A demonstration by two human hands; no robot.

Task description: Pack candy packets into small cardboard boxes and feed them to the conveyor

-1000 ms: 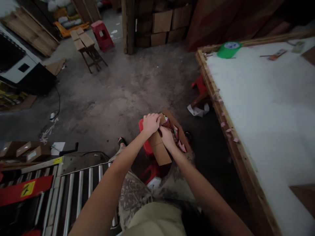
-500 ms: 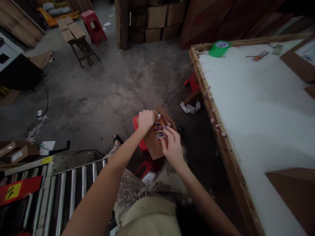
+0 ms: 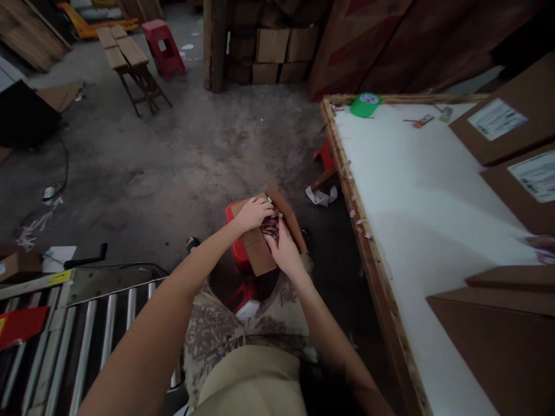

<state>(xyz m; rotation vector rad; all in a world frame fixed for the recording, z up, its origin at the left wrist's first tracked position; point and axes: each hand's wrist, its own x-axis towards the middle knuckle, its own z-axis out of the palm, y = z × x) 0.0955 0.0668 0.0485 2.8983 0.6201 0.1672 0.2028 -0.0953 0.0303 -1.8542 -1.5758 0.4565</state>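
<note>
An open cardboard box (image 3: 259, 254) rests at an angle on a red plastic stool (image 3: 238, 248) in front of my legs. Small shiny packets (image 3: 270, 226) with purple and dark printing are bunched at the box opening. My left hand (image 3: 255, 212) has its fingers curled over the bunch from the left, its wrist above the flap. From the right, my right hand (image 3: 285, 245) holds the same bunch, with thumb and fingers on either side. What lies deeper in the box is hidden by my hands.
To the right stands a white-topped table (image 3: 390, 173) with a wooden rim, bearing labelled cartons (image 3: 511, 121) and a green tape roll (image 3: 365, 105). A roller conveyor (image 3: 87, 329) is at the lower left. A wooden bench (image 3: 130, 55) and red stool (image 3: 163, 49) stand further off.
My right hand has moved from inside the box to the packets, and both hands have closed around the bunch. The view has shifted right, bringing more cartons on the table into sight.
</note>
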